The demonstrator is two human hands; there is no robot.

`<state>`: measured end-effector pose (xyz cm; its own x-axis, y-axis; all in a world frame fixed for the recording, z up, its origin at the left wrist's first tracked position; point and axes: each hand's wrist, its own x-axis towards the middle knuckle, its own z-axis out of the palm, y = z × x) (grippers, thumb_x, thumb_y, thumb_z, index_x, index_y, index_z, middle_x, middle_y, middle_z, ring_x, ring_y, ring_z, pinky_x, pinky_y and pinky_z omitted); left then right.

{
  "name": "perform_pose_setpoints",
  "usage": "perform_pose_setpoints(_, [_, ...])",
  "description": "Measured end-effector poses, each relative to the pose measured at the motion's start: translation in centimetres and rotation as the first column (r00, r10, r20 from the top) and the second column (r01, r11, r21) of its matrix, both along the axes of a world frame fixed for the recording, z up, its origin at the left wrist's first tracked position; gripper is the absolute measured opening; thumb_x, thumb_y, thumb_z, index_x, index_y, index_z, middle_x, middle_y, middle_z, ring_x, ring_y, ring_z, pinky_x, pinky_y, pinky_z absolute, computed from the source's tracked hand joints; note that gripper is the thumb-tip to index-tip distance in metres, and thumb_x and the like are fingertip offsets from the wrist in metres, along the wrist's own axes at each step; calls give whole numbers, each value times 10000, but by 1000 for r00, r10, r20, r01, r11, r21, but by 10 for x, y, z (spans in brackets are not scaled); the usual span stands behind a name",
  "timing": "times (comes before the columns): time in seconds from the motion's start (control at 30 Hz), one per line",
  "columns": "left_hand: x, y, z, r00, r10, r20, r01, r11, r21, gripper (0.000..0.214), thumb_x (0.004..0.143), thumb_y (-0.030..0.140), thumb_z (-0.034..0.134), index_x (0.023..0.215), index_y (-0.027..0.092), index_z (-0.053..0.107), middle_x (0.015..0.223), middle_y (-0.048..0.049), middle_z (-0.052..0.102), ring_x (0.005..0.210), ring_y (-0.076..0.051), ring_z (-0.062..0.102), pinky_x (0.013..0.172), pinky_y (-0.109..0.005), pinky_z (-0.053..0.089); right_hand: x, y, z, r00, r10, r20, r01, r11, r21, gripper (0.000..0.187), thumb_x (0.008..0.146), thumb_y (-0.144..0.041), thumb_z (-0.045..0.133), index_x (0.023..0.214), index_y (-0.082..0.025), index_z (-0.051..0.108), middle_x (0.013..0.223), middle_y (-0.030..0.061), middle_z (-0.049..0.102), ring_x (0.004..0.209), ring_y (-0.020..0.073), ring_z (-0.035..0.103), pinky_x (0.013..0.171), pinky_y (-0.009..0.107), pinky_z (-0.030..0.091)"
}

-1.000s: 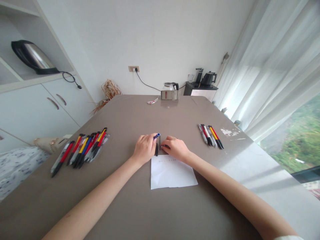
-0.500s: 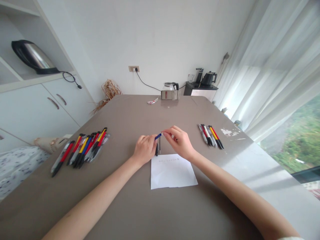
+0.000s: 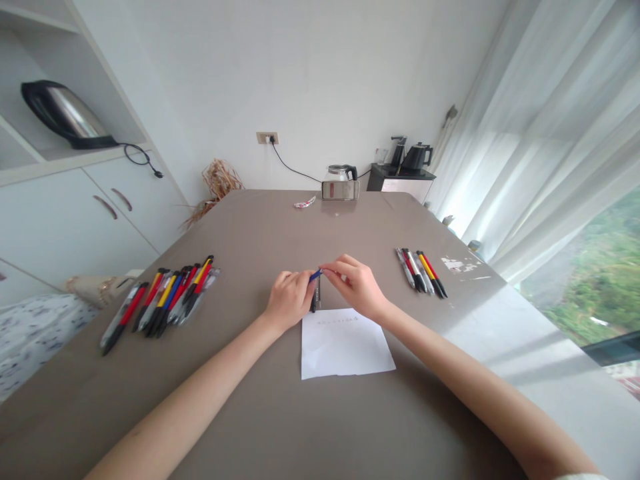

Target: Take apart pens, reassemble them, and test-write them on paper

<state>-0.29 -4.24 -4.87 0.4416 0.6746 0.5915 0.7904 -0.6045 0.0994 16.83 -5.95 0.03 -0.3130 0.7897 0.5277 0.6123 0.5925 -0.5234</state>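
My left hand is closed around a blue pen barrel, whose end sticks out past the thumb and forefinger. Thumb and fingers of my right hand are pinched together at that end. Whatever sits between these fingertips is too small to make out. Below the hands, dark pen parts lie on the table, partly covered by my left hand. A sheet of white paper with a faint line of writing lies just on the near side of them.
Several red, yellow, blue and clear pens lie in a group on the left of the table. A smaller pen group lies on the right. At the far edge stand a glass pot and a crumpled wrapper.
My right fingertips have moved slightly left and down, closing the small gap to the end of the blue pen barrel. My left hand has stayed nearly still.
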Motion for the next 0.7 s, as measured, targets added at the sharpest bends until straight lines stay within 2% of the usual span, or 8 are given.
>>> perform_pose_setpoints(0.2, [-1, 1, -1, 1000, 9, 7, -9, 1000, 1, 206, 862, 254, 319, 939, 158, 483, 789, -62, 616, 748, -185, 564, 743, -346, 370, 2, 3, 0, 1000, -4, 18, 4, 1000, -18, 296, 860, -327, 375, 1013, -230, 610, 810, 31, 568, 646, 96, 506, 618, 218, 387])
perform_pose_setpoints(0.5, [-2, 2, -3, 999, 8, 33, -8, 1000, -12, 194, 865, 237, 313, 925, 154, 479, 836, -69, 611, 797, -185, 556, 757, -344, 388, 9, 16, -9, 994, -79, 81, 86, 993, -82, 268, 852, -297, 378, 934, -206, 617, 798, 33, 582, 670, 109, 520, 637, 226, 384])
perform_pose_setpoints(0.7, [-3, 6, -6, 994, 24, 106, -21, 999, -34, 253, 876, 230, 297, 1085, 145, 413, 956, -93, 613, 835, -177, 563, 774, -340, 408, 14, 23, -15, 977, -127, 170, 154, 975, -159, 261, 838, -308, 388, 891, -196, 618, 811, 35, 602, 701, 119, 531, 654, 229, 378])
